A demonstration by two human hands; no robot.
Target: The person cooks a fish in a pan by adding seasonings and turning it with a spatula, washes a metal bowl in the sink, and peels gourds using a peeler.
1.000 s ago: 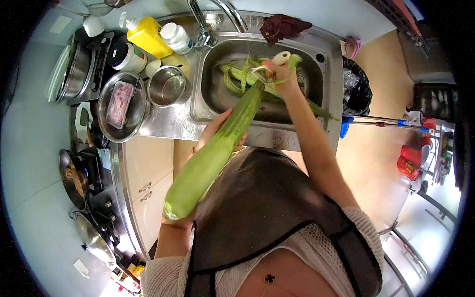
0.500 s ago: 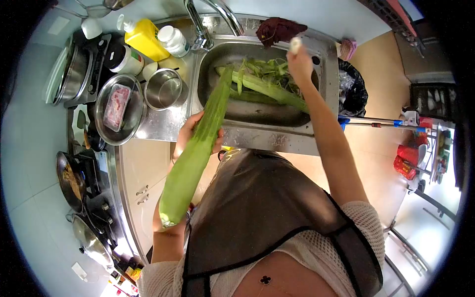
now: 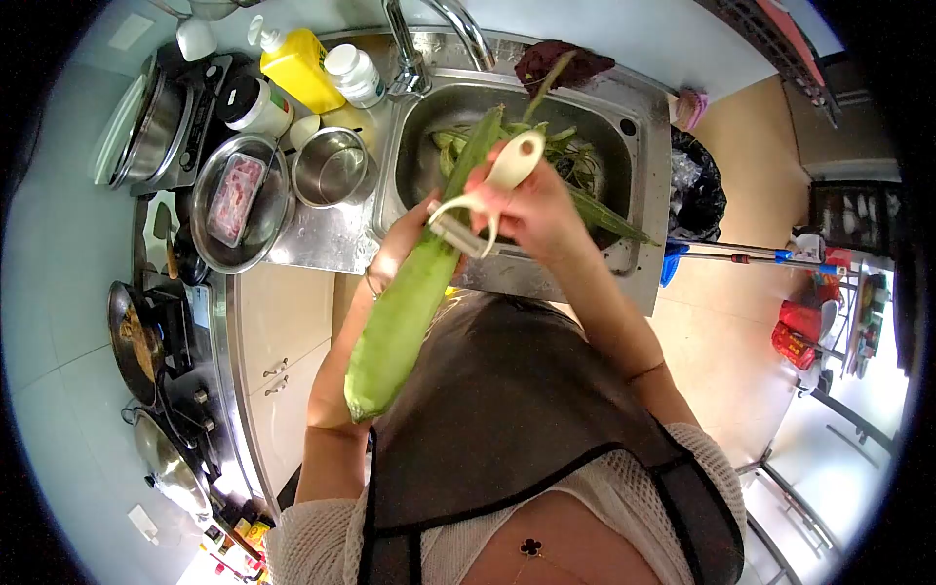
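Note:
My left hand (image 3: 398,240) is closed around a long green celtuce stem (image 3: 395,331). The stem slants from over the sink down towards my apron, its thick pale end nearest me and its darker, thin end over the basin. In my right hand (image 3: 534,207) is a cream-coloured peeler (image 3: 515,161), its metal blade at the stem just beside my left hand; whether it touches cannot be told. Beneath, the steel sink (image 3: 409,166) holds green peelings (image 3: 575,161) and another celtuce stem (image 3: 609,216), partly hidden by my right hand. A thin green strip (image 3: 546,90) stands above the basin.
Left of the sink are a steel pot (image 3: 330,168), a steel bowl (image 3: 208,249) with a packed tray of meat (image 3: 236,200), a yellow pump bottle (image 3: 300,73) and a white jar (image 3: 353,76). A faucet (image 3: 409,73) rises behind; a black-bagged bin (image 3: 697,185) stands right.
My right hand with the peeler has come from the sink's far right back to the stem. The celtuce has shifted slightly right, and my left hand now sits higher along it.

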